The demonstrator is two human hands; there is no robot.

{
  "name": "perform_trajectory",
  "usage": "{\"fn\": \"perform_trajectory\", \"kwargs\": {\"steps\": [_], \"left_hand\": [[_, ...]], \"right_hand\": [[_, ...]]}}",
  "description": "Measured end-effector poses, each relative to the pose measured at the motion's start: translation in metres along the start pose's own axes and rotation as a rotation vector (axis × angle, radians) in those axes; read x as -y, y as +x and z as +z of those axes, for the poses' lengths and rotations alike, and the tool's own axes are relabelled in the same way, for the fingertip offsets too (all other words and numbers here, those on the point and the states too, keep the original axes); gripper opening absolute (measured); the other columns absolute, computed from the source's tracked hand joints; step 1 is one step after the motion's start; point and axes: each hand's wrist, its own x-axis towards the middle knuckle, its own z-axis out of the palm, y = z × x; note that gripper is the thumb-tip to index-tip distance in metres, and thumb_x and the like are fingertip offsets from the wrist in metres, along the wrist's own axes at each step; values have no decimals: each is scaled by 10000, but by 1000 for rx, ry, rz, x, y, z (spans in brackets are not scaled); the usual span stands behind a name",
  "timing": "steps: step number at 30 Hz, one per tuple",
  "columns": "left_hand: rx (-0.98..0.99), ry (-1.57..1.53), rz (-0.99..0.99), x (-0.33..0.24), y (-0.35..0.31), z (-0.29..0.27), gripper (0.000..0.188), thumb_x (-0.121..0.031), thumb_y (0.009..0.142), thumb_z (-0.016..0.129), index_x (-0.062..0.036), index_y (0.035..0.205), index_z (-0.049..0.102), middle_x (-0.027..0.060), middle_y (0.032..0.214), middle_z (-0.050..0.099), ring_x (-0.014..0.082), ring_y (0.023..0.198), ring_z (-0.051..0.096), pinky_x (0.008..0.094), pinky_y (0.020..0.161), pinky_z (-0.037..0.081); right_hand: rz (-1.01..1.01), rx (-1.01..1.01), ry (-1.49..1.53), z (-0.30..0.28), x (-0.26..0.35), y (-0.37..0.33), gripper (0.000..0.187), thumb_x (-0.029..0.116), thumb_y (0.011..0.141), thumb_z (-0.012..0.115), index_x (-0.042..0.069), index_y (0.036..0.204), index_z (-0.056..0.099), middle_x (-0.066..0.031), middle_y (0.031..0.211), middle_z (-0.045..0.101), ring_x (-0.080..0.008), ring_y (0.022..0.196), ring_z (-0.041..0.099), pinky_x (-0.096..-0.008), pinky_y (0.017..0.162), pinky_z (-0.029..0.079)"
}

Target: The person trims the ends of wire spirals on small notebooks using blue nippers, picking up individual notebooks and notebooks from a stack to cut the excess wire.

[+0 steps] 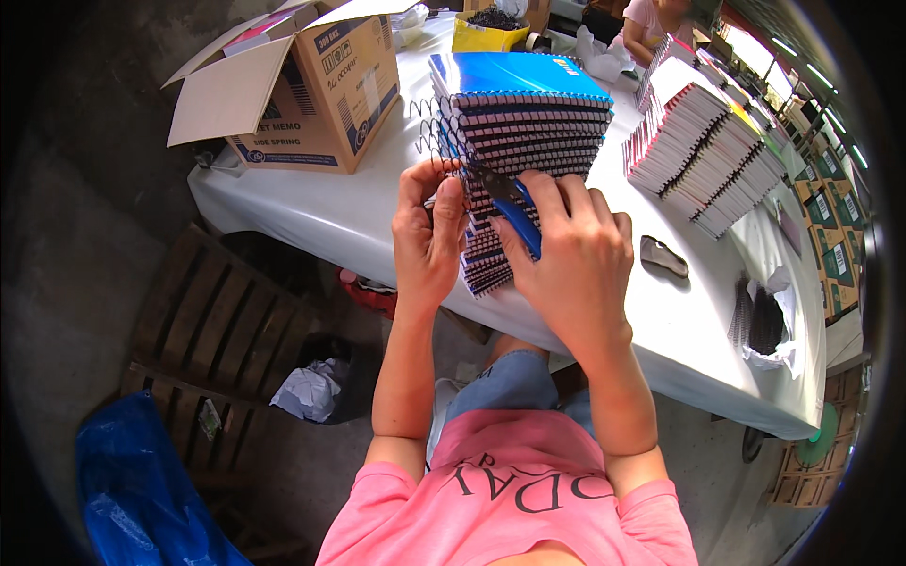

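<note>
A tall stack of spiral notebooks (538, 127) with a blue top cover stands at the table's near edge. Loose coil ends (427, 113) stick out past its left side. At that side, my left hand (427, 231) is closed in a pinch on one black spiral coil. My right hand (580, 250) wraps around the blue handles of a pair of wire cutters (517, 215). Their dark jaws meet the coil beside my left fingertips; whether the jaws are closed on the wire cannot be made out.
An open cardboard box (321, 104) stands on the white-covered table (311, 203) at left. More spiral notebooks (703, 141) are stacked at right, near a small grey object (663, 257) and a bag of black coils (764, 321). A wooden chair (212, 321) is below left. Another person (651, 33) sits beyond.
</note>
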Motion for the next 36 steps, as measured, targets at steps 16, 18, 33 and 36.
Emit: {"fn": "perform_trajectory", "kwargs": {"steps": [16, 18, 33, 36], "left_hand": [[-200, -972, -504, -2, 8, -10, 216, -267, 927, 448, -61, 931, 514, 73, 895, 526, 116, 617, 445, 180, 399, 362], [-421, -849, -516, -13, 10, 4, 281, -306, 910, 528, -35, 984, 542, 84, 985, 544, 117, 625, 424, 168, 410, 369], [-170, -102, -113, -18, 13, 7, 291, -208, 868, 669, 5, 1056, 608, 7, 819, 604, -26, 497, 325, 139, 387, 228], [-175, -97, -96, -17, 13, 7, 287, -184, 866, 670, 4, 1073, 606, 13, 835, 610, -28, 502, 335, 141, 385, 226]], "right_hand": [[20, -79, 188, 0, -25, -7, 391, 263, 729, 724, 150, 1089, 619, -24, 988, 596, -201, 959, 551, -377, 862, 335], [20, -82, 150, 0, -22, -6, 383, 272, 745, 715, 136, 1090, 619, -43, 988, 601, -220, 943, 563, -377, 859, 360], [10, -62, 163, 5, -11, 3, 360, 260, 713, 724, 118, 1030, 631, -57, 866, 603, -249, 780, 609, -391, 658, 442], [45, -11, 225, 9, -16, 3, 350, 212, 698, 735, 112, 1016, 631, -73, 817, 613, -269, 784, 623, -385, 685, 468]]}}
